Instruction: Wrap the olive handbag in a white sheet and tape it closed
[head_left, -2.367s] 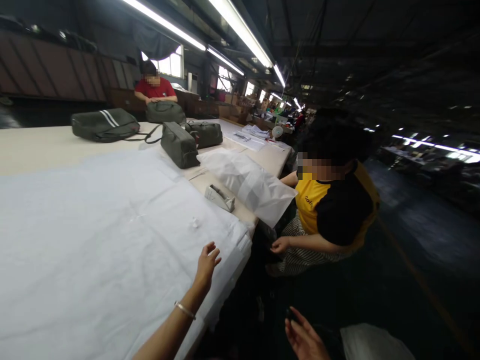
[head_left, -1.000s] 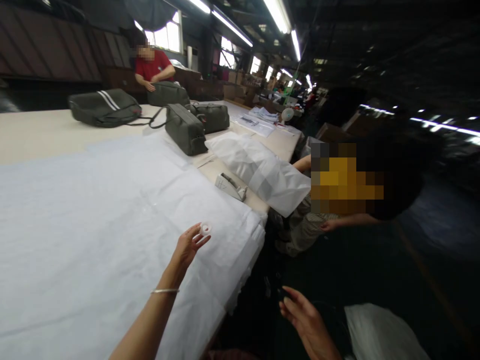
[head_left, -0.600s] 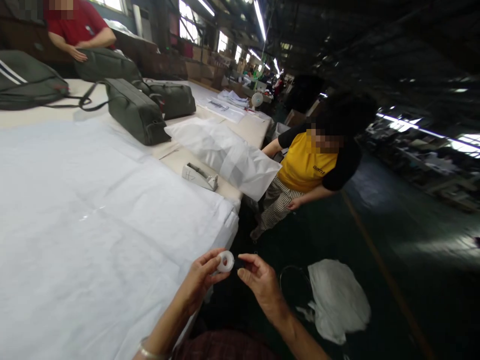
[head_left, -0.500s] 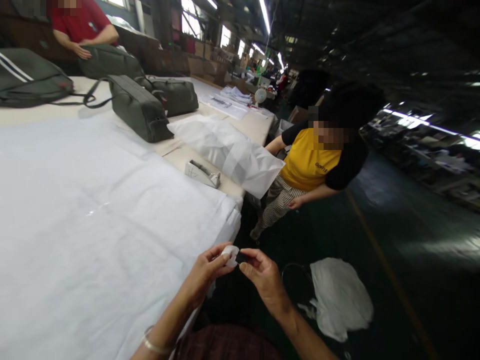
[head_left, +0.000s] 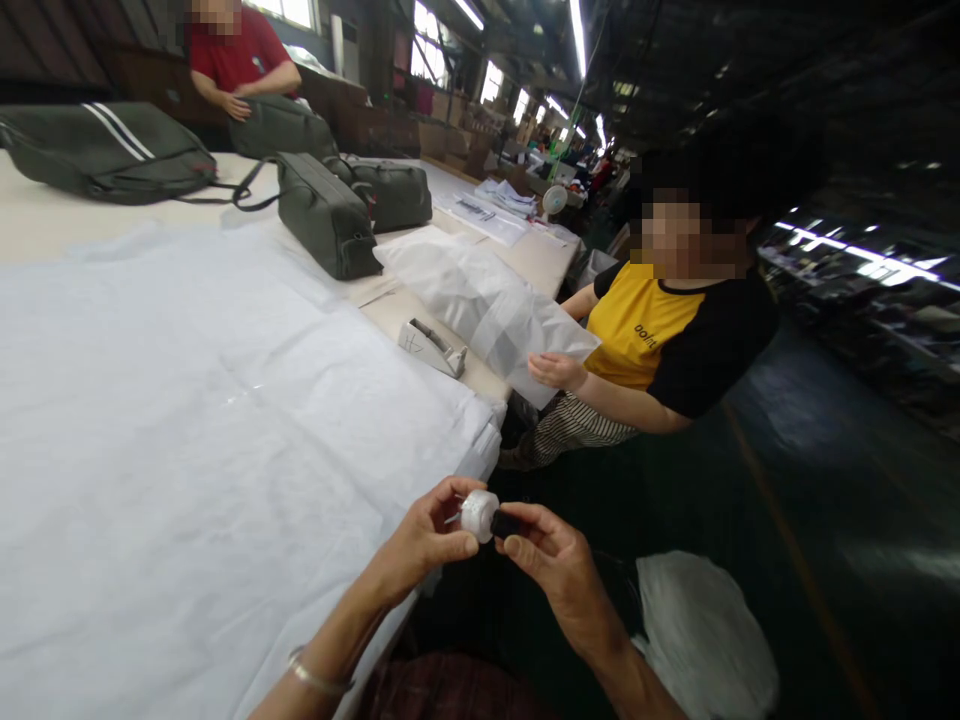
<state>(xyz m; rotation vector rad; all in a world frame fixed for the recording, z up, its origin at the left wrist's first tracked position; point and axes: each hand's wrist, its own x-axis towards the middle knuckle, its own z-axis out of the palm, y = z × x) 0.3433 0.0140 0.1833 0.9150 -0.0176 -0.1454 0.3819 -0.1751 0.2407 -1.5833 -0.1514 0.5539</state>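
Between the thumb and fingers of my left hand (head_left: 439, 530) is a small whitish roll of tape (head_left: 477, 515), its round side turned toward my other hand. My right hand (head_left: 551, 560) pinches a short black core (head_left: 508, 525), whose end meets the middle of the roll. I cannot tell how deep the core sits in it. Both hands are in the air just off the table edge. Beyond them, a white tape dispenser (head_left: 433, 348) stands near the table corner; no roll shows in it.
White sheeting (head_left: 187, 450) covers the near table. Several dark green bags (head_left: 326, 215) stand at the back. A co-worker in yellow and black (head_left: 637, 330) handles a translucent plastic bag (head_left: 487, 300); another in red (head_left: 240, 60) touches a bag. A white bundle (head_left: 701, 630) lies on the floor at right.
The roll has turned to show more of its side. My view has swung left. The co-worker in yellow has raised a lowered hand to the plastic bag.
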